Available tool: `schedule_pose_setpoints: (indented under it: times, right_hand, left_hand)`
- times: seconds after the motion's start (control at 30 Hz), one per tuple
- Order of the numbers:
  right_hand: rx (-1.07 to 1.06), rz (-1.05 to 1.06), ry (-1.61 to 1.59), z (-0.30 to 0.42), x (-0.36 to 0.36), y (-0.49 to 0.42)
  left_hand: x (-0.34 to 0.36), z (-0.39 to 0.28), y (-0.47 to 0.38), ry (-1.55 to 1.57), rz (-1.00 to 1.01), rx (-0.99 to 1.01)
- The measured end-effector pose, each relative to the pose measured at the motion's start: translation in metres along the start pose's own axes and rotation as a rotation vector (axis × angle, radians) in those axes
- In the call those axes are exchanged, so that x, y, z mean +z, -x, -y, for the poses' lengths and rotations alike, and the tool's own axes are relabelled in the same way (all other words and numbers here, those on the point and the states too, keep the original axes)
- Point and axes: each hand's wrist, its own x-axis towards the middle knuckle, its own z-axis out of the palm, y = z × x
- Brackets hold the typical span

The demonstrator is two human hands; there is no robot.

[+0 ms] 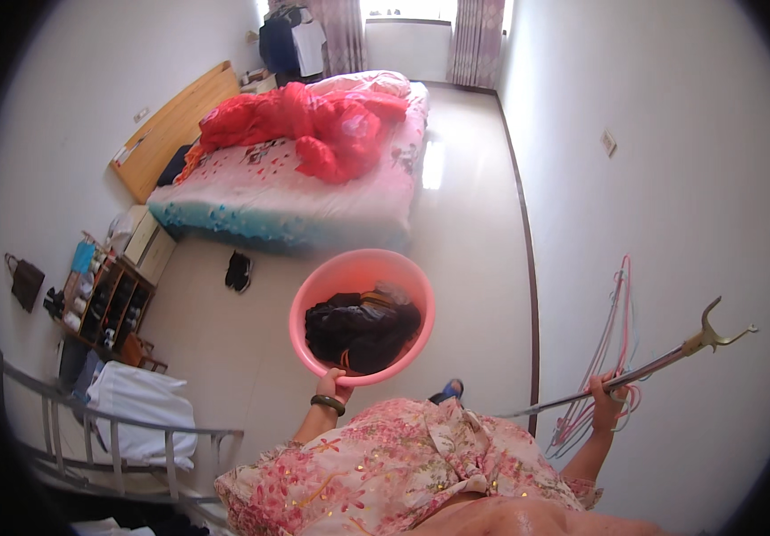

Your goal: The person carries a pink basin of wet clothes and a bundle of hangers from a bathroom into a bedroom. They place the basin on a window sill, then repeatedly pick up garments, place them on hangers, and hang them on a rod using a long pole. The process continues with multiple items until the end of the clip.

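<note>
My left hand (pixel 333 383) grips the near rim of a round pink plastic basin (pixel 298 335), with the thumb over the edge. Dark clothes (pixel 361 331), some with orange stripes, lie bunched inside it. Out to the right, my right hand (pixel 606 400) is closed around a metal clothes pole (pixel 653 365) and several wire clothes hangers (pixel 616 315), pink and pale. The pole tilts up to the right and ends in a brass-coloured two-pronged hook (pixel 710 331). Its lower end passes behind my floral blouse.
A bed (pixel 358 208) with a crumpled red quilt (pixel 345 127) stands ahead. Black shoes (pixel 238 271) lie on the tiled floor. At left are a shoe rack (pixel 114 301), a metal bed rail (pixel 114 449) and white cloth (pixel 147 402). A white wall (pixel 660 201) runs along the right.
</note>
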Motion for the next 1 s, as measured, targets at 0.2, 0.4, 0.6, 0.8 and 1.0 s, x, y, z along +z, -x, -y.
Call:
schedule_pose_setpoints:
  times: [0.2,0.4,0.6,0.8,1.0]
  right_hand:
    - [0.057,0.049,0.082,0.001,0.031,-0.140]
    - [0.083,0.133,0.120,0.032,0.107,-0.307]
    - [-0.014,0.213,0.276,0.003,0.167,-0.463]
    - [-0.087,0.182,0.273,-0.039,0.245,-0.594]
    - [-0.048,0.116,0.153,-0.071,0.295,-0.730]
  left_hand:
    - [0.116,-0.008,-0.076,0.098,0.075,-0.095]
    - [0.205,-0.056,-0.103,-0.141,-0.047,-0.144]
    - [0.276,-0.070,-0.170,0.012,-0.118,-0.090]
    - [0.392,-0.098,-0.314,0.000,-0.137,-0.006]
    - [0.546,-0.119,-0.439,0.159,-0.043,0.006]
